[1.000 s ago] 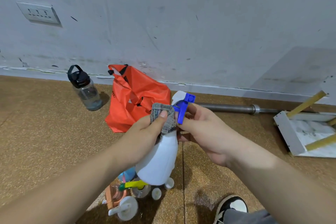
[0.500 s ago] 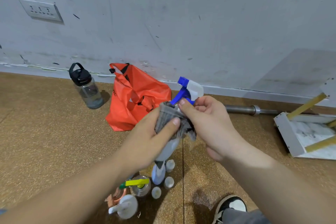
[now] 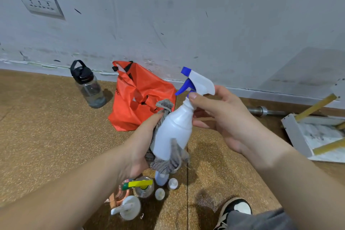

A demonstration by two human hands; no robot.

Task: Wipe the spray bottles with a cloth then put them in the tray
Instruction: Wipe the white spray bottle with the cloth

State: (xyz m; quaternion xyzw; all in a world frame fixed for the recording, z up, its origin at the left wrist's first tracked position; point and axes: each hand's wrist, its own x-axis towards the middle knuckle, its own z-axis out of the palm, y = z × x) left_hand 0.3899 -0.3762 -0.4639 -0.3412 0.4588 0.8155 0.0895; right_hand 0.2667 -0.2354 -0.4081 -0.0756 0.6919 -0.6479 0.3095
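Observation:
A white spray bottle [image 3: 173,130] with a blue trigger and nozzle is held up above the floor, tilted to the right. My left hand [image 3: 140,147] grips a grey cloth [image 3: 168,162] wrapped round the bottle's lower body and back. My right hand [image 3: 218,115] pinches the bottle's neck just under the spray head, thumb on the near side. Below them, several small bottles [image 3: 141,186] and pump dispensers stand on the floor. A white tray [image 3: 296,136] with yellow strips lies at the right.
An orange bag [image 3: 138,97] sits against the wall behind the bottle. A dark water bottle [image 3: 87,86] stands to its left. A steel bar [image 3: 267,111] lies along the wall. My black-and-white shoe [image 3: 235,209] is at the bottom.
The cloth has slid from the bottle's neck down to its lower body. The bottle has swung upright with its spray head now exposed, and my right hand has shifted to the neck.

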